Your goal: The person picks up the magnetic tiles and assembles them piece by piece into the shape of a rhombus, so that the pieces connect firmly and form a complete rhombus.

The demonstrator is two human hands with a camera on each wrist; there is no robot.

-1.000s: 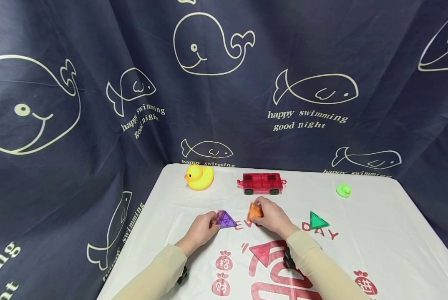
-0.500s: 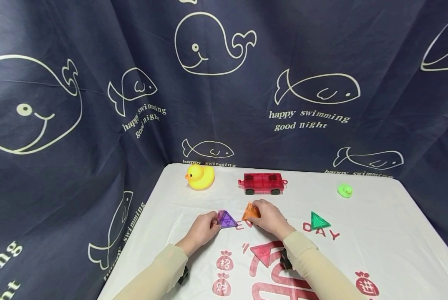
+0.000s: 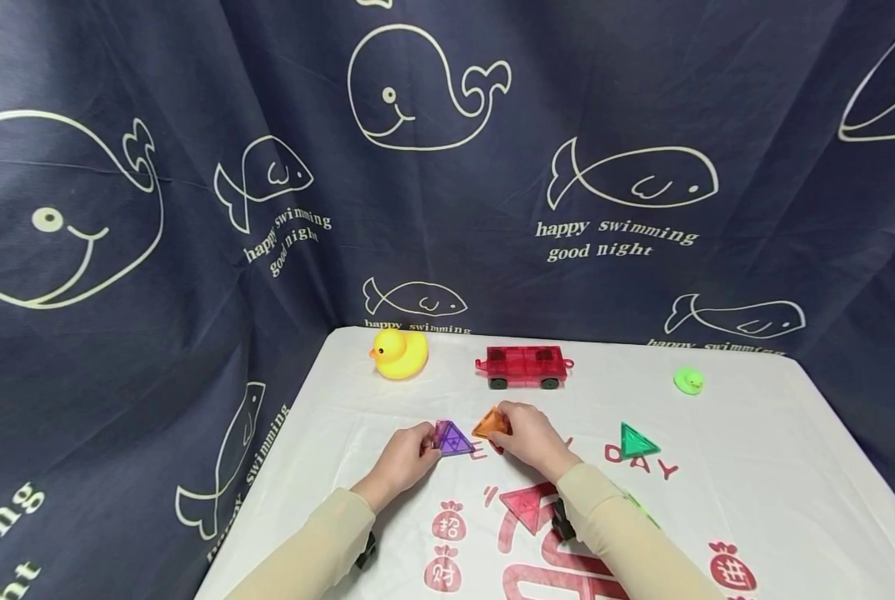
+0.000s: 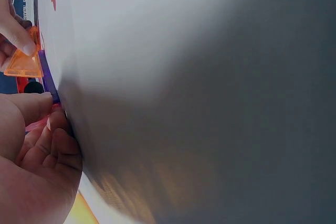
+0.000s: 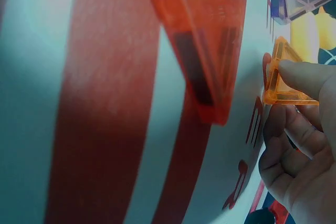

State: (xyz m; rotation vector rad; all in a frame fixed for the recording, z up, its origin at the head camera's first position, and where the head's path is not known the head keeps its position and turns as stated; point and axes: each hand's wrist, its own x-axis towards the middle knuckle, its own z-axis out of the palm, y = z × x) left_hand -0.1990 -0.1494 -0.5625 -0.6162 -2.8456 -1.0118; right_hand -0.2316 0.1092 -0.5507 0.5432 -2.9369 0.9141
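My left hand [image 3: 404, 457] pinches a translucent purple triangular magnetic tile [image 3: 456, 440] at its left side. A pinkish tile piece [image 3: 441, 427] shows along that side by the fingertips, partly hidden by them. To the right, my right hand [image 3: 535, 435] pinches an orange triangular magnetic tile [image 3: 488, 422] between thumb and fingers. The orange tile is tilted up, one corner pointing toward the purple tile; a narrow gap separates them in the head view. In the right wrist view the thumb lies across the orange tile's face.
A red wheeled toy wagon [image 3: 524, 367] stands behind the hands, with a yellow duck [image 3: 401, 354] to its left. A small green duck [image 3: 689, 381] and a green triangular tile [image 3: 637, 442] are to the right. A red triangular tile [image 3: 524, 506] lies nearer, beside the right forearm.
My right hand has moved left with the orange tile, bringing it closer to the purple one and turning it. A light green edge now shows beside the right sleeve. My left hand stays put.
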